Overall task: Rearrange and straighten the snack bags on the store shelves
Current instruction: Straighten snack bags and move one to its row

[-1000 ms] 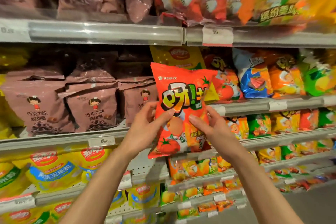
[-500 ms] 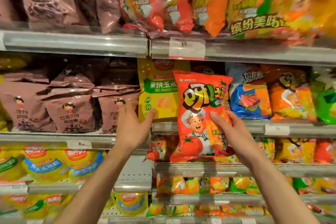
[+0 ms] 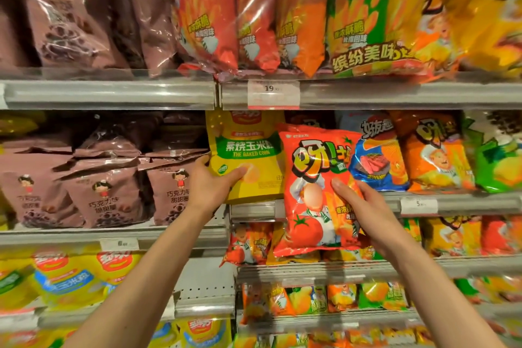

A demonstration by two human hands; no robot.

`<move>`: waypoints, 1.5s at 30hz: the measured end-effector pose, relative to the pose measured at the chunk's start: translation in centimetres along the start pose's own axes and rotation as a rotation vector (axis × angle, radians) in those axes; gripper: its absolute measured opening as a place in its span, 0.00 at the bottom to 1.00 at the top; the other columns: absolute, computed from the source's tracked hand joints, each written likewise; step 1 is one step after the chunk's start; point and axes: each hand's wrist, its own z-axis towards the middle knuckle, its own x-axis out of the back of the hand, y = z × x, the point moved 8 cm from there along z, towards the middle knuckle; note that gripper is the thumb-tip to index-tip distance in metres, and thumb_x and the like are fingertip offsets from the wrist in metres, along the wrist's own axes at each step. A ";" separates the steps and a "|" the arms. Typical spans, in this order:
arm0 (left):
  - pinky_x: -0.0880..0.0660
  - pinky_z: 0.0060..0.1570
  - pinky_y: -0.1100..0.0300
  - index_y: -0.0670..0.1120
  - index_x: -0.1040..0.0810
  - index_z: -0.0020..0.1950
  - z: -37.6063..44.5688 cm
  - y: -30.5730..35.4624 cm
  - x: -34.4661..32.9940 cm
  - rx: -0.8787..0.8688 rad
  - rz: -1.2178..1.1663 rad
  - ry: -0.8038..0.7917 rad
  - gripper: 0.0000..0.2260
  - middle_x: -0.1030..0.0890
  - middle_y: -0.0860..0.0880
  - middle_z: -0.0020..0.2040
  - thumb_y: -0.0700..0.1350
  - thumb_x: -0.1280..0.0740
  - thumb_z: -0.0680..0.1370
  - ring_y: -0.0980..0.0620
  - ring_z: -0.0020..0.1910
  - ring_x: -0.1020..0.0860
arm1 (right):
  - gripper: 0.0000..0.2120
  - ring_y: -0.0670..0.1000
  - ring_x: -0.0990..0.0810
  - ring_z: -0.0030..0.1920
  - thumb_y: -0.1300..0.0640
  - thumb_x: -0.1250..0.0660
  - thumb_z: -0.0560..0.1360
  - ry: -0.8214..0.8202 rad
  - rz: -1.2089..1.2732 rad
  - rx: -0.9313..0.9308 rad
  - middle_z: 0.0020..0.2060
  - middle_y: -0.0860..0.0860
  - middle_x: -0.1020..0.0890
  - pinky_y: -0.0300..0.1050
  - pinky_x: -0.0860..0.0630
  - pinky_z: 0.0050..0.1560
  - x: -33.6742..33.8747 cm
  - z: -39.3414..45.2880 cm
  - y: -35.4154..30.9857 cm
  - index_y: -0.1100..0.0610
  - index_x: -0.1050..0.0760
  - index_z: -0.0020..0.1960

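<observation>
Red and glossy, the tomato snack bag point(image 3: 316, 192) is held upright in front of the middle shelf point(image 3: 466, 203), its lower half hanging below the shelf edge and its top level with the bags already standing there. The person's right hand point(image 3: 364, 212) grasps it along the right edge, thumb across the printed front and fingers hidden behind. The left hand point(image 3: 210, 182) clasps the lower left corner of the yellow baked-corn bag point(image 3: 245, 158), thumb on the front and fingers curled round its side; that bag stands just left of the red one and beside the brown chocolate-ring bags point(image 3: 104, 192). Judging by this, the step in hand is to clear a slot: the yellow bag looks out of place among the brighter crisp bags such as the blue bag point(image 3: 378, 161) to the right. To do it well, the person should draw the yellow bag aside without dragging its brown neighbours, then lift the red bag clear of the price rail point(image 3: 254, 210), set its base flat on the shelf and square its face forward. Both are light and slippery, so a firm pinch near the seams would suit better than squeezing the middle.
</observation>
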 end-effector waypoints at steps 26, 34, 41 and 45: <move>0.25 0.31 0.74 0.47 0.27 0.68 3.0 1.1 1.2 -0.012 -0.111 -0.029 0.32 0.18 0.58 0.48 0.47 0.17 0.69 0.69 0.37 0.18 | 0.38 0.53 0.14 0.58 0.27 0.25 0.63 0.000 0.032 -0.027 0.56 0.47 0.13 0.61 0.24 0.67 -0.9 0.0 0.0 0.46 0.23 0.66; 0.18 0.40 0.62 0.54 0.20 0.52 0.7 0.5 3.9 -0.008 -0.171 -0.041 0.17 0.13 0.59 0.42 0.46 0.17 0.68 0.58 0.42 0.14 | 0.34 0.51 0.13 0.56 0.28 0.25 0.64 0.003 0.030 -0.019 0.54 0.48 0.12 0.60 0.23 0.66 -1.5 -0.7 -0.5 0.46 0.21 0.64; 0.16 0.42 0.55 0.52 0.18 0.56 -1.8 0.2 7.0 -0.005 -0.200 -0.095 0.18 0.12 0.53 0.47 0.44 0.19 0.69 0.51 0.45 0.12 | 0.49 0.56 0.20 0.67 0.24 0.24 0.59 0.030 0.021 -0.049 0.66 0.49 0.18 0.65 0.29 0.72 -2.5 -0.5 -0.7 0.46 0.28 0.73; 0.16 0.48 0.52 0.50 0.20 0.60 -3.1 -0.2 8.7 -0.015 -0.216 -0.116 0.26 0.12 0.51 0.49 0.47 0.18 0.64 0.50 0.48 0.12 | 0.51 0.57 0.21 0.68 0.24 0.24 0.60 0.034 0.016 -0.065 0.68 0.51 0.20 0.65 0.30 0.72 -3.3 -0.4 -1.0 0.48 0.30 0.76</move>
